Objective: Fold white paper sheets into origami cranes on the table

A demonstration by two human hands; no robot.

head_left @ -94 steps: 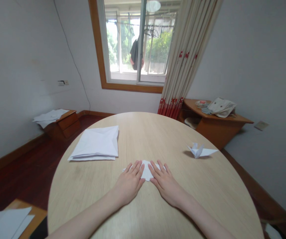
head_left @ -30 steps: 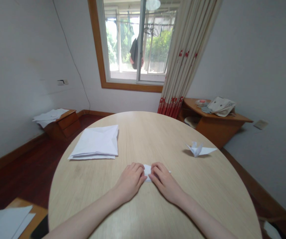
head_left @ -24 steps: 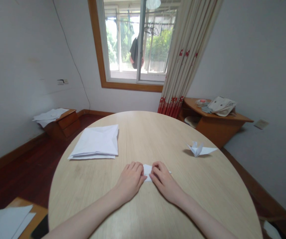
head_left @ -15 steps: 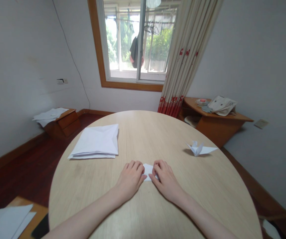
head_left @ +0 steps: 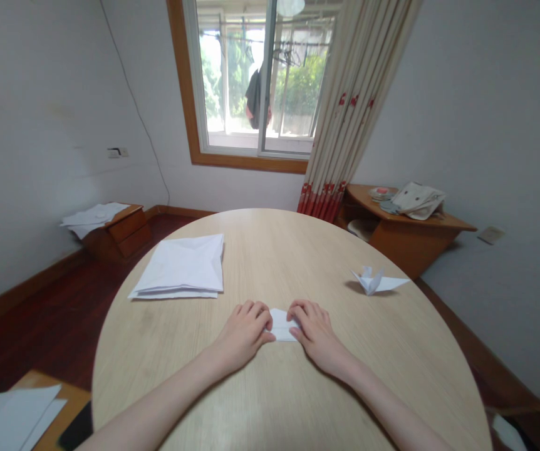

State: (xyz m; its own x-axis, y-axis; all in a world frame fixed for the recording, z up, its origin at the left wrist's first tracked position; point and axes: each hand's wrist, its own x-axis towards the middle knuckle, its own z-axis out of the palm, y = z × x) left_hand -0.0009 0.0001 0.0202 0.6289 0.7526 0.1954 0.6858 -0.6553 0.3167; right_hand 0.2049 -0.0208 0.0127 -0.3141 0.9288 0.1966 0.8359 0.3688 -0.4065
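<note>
A small folded white paper [head_left: 281, 325] lies on the round light-wood table [head_left: 270, 250], near its front edge. My left hand [head_left: 244, 329] and my right hand [head_left: 316, 327] meet it from either side, fingers curled and fingertips pressing on its ends. Its middle shows between them, and its ends are hidden under my fingers. To the right stands a white origami crane [head_left: 372, 281]. Left of my hands lies a stack of folded white paper [head_left: 178, 265], out of reach of my fingertips.
White sheets [head_left: 14, 416] lie on a wooden surface at the lower left. Papers [head_left: 94, 216] rest on a low wooden cabinet by the left wall. A corner desk [head_left: 406, 232] holds a cloth bag [head_left: 418, 202]. A striped curtain [head_left: 354, 106] hangs beside the window [head_left: 246, 81].
My hands have gone from lying flat with spread fingers to curled fingers gripping the paper. The paper now looks narrower and more compact, and my right hand has shifted slightly right, showing more of it.
</note>
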